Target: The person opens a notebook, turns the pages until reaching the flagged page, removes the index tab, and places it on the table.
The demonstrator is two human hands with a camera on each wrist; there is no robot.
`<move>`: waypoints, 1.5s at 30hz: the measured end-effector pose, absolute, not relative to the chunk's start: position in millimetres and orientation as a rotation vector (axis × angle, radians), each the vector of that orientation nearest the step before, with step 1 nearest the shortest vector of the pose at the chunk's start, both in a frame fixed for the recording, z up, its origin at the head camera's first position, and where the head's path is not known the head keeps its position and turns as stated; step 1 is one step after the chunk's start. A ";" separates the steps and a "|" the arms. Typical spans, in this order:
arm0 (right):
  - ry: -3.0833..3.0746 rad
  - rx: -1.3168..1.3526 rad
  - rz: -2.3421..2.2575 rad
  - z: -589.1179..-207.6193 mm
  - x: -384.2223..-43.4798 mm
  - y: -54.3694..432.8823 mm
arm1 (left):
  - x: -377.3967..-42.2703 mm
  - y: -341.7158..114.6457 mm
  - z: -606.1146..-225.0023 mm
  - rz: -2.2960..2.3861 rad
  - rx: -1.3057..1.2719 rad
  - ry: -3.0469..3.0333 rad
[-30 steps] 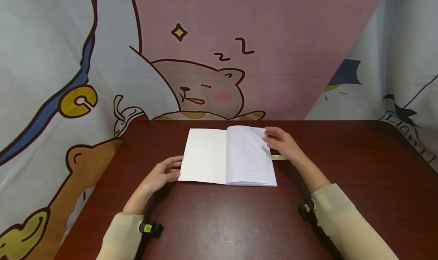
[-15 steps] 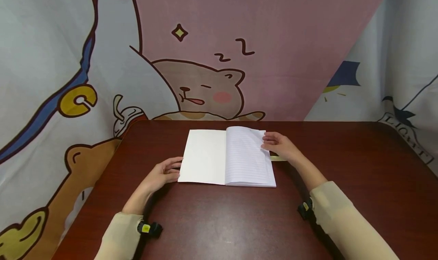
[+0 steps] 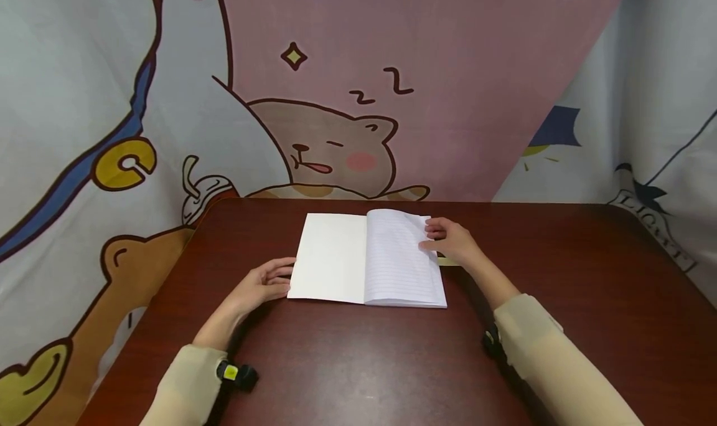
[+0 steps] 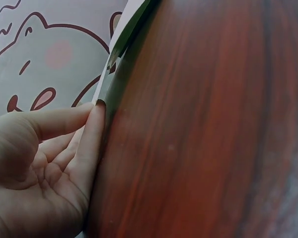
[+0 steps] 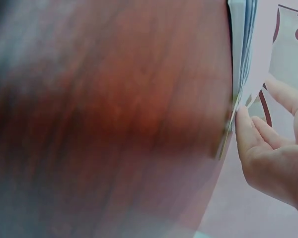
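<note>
An open notebook [image 3: 330, 258] lies on the table, its left side blank and its right side a lined page [image 3: 396, 264]. My left hand [image 3: 263, 286] pinches the left cover edge between thumb and fingers; in the left wrist view the cover's underside [image 4: 131, 27] looks green. At the right edge of the lined page is my right hand [image 3: 455, 242], thumb lying over the page and fingers at its edge. The right wrist view shows the fingertips [image 5: 242, 115] touching the page edges, with the thumb apart from them. A pale yellow strip [image 3: 448, 261] sticks out below the right hand.
The dark red wooden table [image 3: 358, 364] extends around the notebook. Behind it hangs a cloth [image 3: 448, 102] printed with cartoon animals. Black wrist devices [image 3: 238, 374] are strapped at both sleeves.
My right hand has slid a little down the page edge, its thumb reaching further over the page. My left hand keeps its hold on the cover. The head view has shifted slightly.
</note>
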State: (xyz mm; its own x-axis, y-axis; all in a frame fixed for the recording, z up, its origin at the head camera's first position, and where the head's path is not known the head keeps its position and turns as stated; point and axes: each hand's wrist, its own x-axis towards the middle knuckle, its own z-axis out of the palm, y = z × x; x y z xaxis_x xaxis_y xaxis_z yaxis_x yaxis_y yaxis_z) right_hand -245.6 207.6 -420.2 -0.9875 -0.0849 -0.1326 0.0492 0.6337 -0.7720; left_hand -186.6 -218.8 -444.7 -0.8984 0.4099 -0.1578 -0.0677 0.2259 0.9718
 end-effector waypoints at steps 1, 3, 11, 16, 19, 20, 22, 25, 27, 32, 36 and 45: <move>2.697 -0.025 -1.280 -419.6 -245.2 206.5 | -186.9 -219.3 -444.5 1.717 0.315 2.121; 2.707 -0.017 -1.270 -418.6 -244.6 204.6 | -187.7 -219.8 -444.4 1.719 0.315 2.118; 2.725 0.003 -1.241 -417.7 -245.0 202.1 | -188.9 -220.7 -444.7 1.737 0.332 2.115; 2.690 0.019 -1.286 -419.8 -245.4 207.6 | -186.5 -218.5 -448.0 1.747 0.341 2.102; 2.664 0.020 -1.331 -421.5 -245.7 212.3 | -186.1 -216.6 -450.3 1.744 0.334 2.103; 2.648 0.013 -1.355 -421.5 -245.7 213.3 | -185.9 -216.5 -450.4 1.741 0.330 2.107; 2.617 -0.007 -1.406 -421.0 -246.0 214.0 | -185.5 -216.1 -449.4 1.736 0.319 2.117; 2.579 -0.046 -1.471 -418.7 -246.0 212.1 | -185.4 -217.2 -448.2 1.730 0.309 2.131; 2.558 -0.074 -1.520 -416.1 -245.4 210.0 | -185.9 -217.6 -447.7 1.729 0.303 2.134; 2.471 -0.069 -1.647 -404.9 -240.7 203.7 | -186.7 -218.0 -447.0 1.726 0.316 2.147; 2.436 -0.017 -1.683 -399.1 -237.5 199.9 | -186.2 -218.2 -446.6 1.727 0.328 2.155; 2.482 -0.025 -1.683 -392.7 -227.8 195.2 | -186.5 -217.6 -446.7 1.751 0.333 2.126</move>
State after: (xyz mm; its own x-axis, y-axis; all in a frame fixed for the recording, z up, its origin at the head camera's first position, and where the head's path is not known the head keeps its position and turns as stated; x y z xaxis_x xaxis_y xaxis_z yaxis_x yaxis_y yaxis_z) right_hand -227.8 195.2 -392.7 -0.9897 -0.0935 -0.1082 0.0659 0.3733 -0.9254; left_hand -186.5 -217.6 -446.7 -0.9053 0.4046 -0.1292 -0.0493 0.2020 0.9781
